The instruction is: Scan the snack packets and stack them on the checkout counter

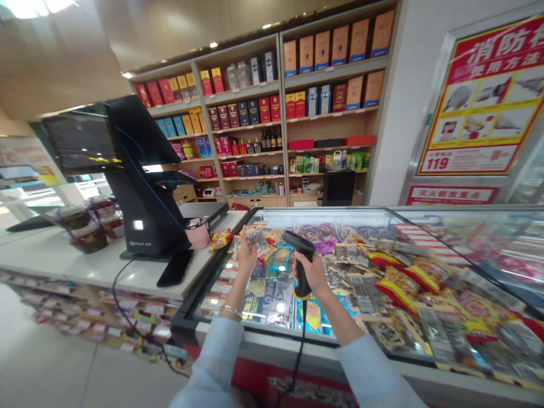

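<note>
In the head view, my right hand (313, 273) is wrapped round the grip of a black handheld barcode scanner (300, 242). The scanner's head points to the left and its cable hangs down over the freezer's front. To the left, my left hand (246, 255) is closed on a small snack packet (256, 234), its greyish printed side showing beyond the thumb. Both hands are above the glass top of a chest freezer (266, 286). Beside the left hand, a red and yellow snack bag (220, 239) lies at the counter's edge.
The white counter (144, 283) carries a black checkout terminal (147, 187), a pink cup (198, 233), a phone (175, 268) and several plastic tubs (87, 235). Snack bags (399, 286) cover the freezer's right side. Stocked shelves (280, 122) stand behind.
</note>
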Demonstrator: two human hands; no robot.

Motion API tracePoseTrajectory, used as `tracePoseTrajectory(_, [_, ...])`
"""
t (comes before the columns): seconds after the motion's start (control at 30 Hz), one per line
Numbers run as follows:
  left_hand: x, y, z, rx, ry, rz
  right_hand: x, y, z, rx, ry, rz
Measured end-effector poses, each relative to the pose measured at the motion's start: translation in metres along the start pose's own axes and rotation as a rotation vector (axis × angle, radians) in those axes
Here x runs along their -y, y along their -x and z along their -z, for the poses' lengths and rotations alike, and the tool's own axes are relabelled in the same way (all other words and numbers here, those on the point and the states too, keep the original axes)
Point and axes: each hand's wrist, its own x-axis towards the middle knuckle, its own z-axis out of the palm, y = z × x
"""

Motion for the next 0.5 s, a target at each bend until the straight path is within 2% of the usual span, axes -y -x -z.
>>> tracePoseTrajectory(0.1, [-0.026,0.002,-0.009,0.097,0.036,-0.021,0.022,0.013,0.017,-0.047,-0.034,0.019])
tracePoseTrajectory(0.17, [-0.046,0.008,-0.026,0.198,0.077,0.016,0.037,0.022,0.035,-0.093,-0.050,0.041])
tracePoseTrajectory(0.37, [-0.106,0.054,-0.109,0.501,0.241,0.159,0.078,0.052,0.113,-0.305,-0.117,0.124])
tracePoseTrajectory(0.43, [-0.125,0.071,-0.136,0.549,0.257,0.157,0.089,0.061,0.144,-0.394,-0.153,0.157])
tracePoseTrajectory(0.5, [-0.141,0.084,-0.157,0.537,0.209,0.108,0.097,0.070,0.176,-0.473,-0.183,0.191])
